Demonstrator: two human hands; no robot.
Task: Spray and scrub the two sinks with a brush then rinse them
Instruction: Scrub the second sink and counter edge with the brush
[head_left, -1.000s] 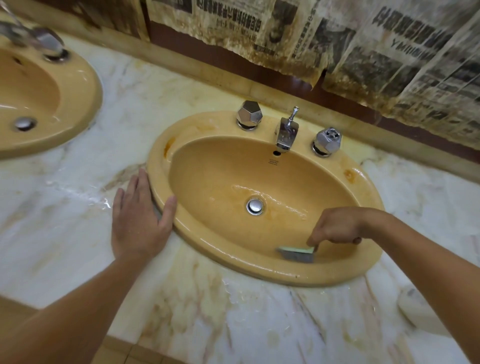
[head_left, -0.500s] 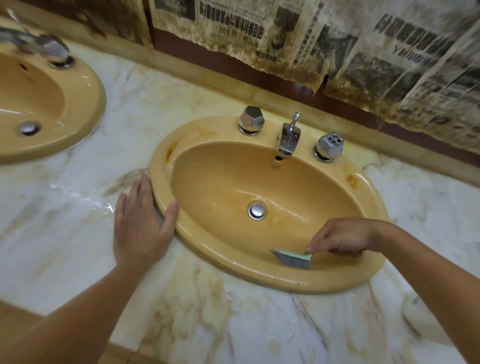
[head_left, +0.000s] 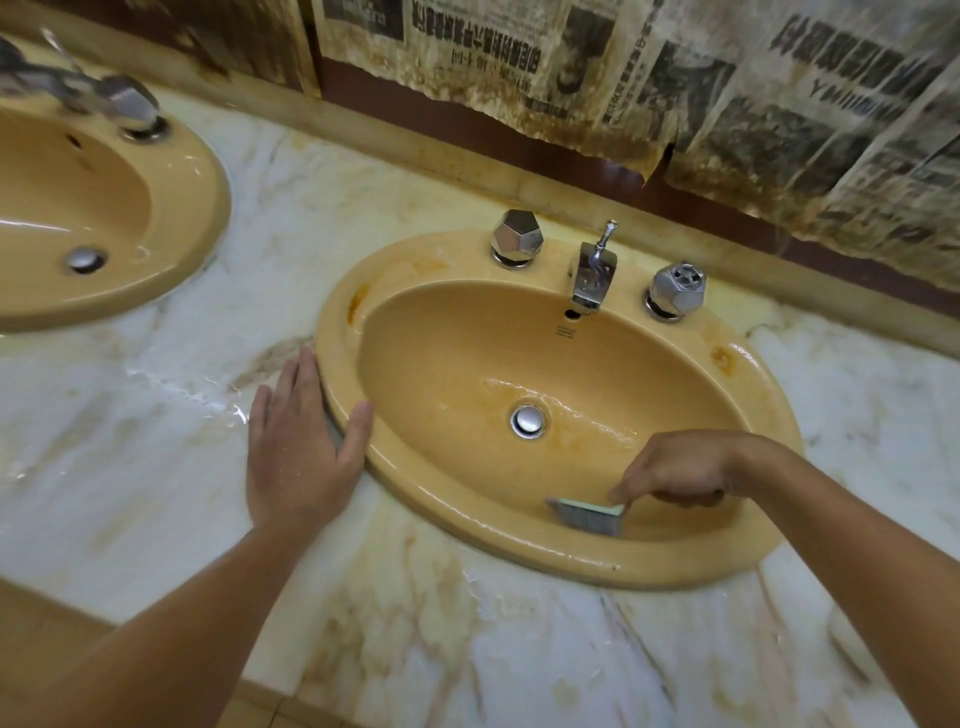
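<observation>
- Brush (head_left: 586, 515) lies low on the near inner wall of the right sink (head_left: 597, 564), with its bristles against the wet ochre surface and its pale green back turned up toward us.
- Our right hand (head_left: 680, 467) grasps it from above and from the right: the fingers are curled around the handle end and the forefinger points down at the brush back, so the brush head lies to the left of our fingers.
- Long axis of the brush runs nearly left to right, along the curve of the near wall, not toward the drain (head_left: 529, 421).
- We judge that the coming stroke follows this same line, sideways along the wall, and the orange stains on the rim near the left tap knob (head_left: 517, 238) are far from it.
- Our left hand (head_left: 301, 441) lies flat on the marble counter (head_left: 467, 649), fingers straight and released, thumb touching the sink rim; it only steadies us.
- Second sink (head_left: 197, 218) stays well apart on the left, nearer to the left hand.
</observation>
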